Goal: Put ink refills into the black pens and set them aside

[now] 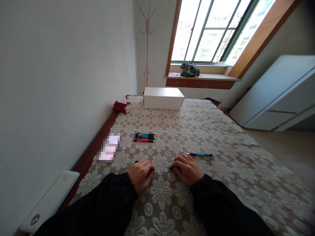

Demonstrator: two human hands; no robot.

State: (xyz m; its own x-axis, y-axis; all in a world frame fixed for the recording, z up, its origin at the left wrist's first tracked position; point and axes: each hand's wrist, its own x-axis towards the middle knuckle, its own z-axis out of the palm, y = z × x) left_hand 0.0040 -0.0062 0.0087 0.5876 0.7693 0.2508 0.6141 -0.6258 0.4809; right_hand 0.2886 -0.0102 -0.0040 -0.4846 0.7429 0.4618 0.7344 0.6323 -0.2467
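Observation:
My left hand (141, 175) is closed low over the tablecloth, fingers curled together. From its fingertips a thin, pale pen refill (161, 171) points right towards my other hand. Just behind the knuckles, bits of black and red (151, 162) show; the rest of that piece is hidden. My right hand (188, 170) is closed too, with a small black pen part (172, 167) poking out of its fingertips on the left. Beyond that hand lies a teal and black pen (200, 154), apart from it. Several pens in teal, red and black (145, 137) lie side by side farther back.
A patterned tablecloth (161, 191) covers the table. At its far end stands a white box (162, 99), with a dark red packet (121, 107) to the left. A pixelated bright rectangle (109, 147) lies near the left edge, beside the wall (73, 65).

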